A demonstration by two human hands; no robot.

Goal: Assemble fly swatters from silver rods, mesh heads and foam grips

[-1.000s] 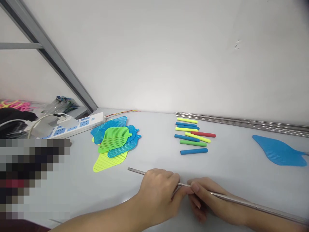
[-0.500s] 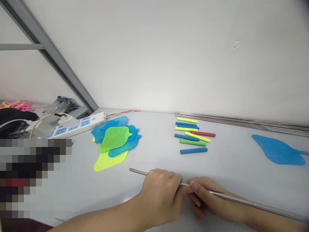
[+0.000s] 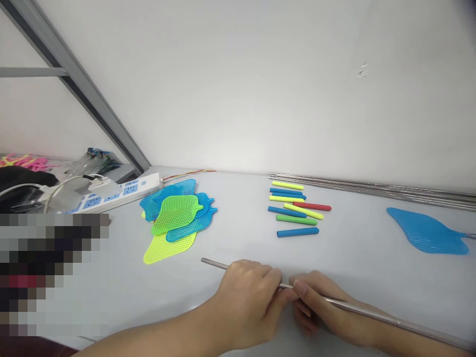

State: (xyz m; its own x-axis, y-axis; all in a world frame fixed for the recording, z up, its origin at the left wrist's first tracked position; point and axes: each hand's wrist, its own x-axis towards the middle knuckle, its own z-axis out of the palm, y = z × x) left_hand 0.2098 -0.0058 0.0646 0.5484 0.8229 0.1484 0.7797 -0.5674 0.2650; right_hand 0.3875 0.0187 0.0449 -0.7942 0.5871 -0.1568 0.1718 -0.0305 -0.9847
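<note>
Metal rod [image 3: 360, 310] through left hand [image 3: 249, 300], right hand [image 3: 323, 308]; tip [image 3: 208, 262] protruding left.

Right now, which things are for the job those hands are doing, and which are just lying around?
For the job:
- metal rod, in left hand and right hand
- probably coloured tubes, mesh paddles, spare rods

Just lying about, it seems:
- power strip
- white plug
- pink strips

A power strip [image 3: 121, 194] (blue-socketed) lies near grey framing [image 3: 80, 82].

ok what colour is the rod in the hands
Silver-grey; the rod shows best in the head view.
</note>
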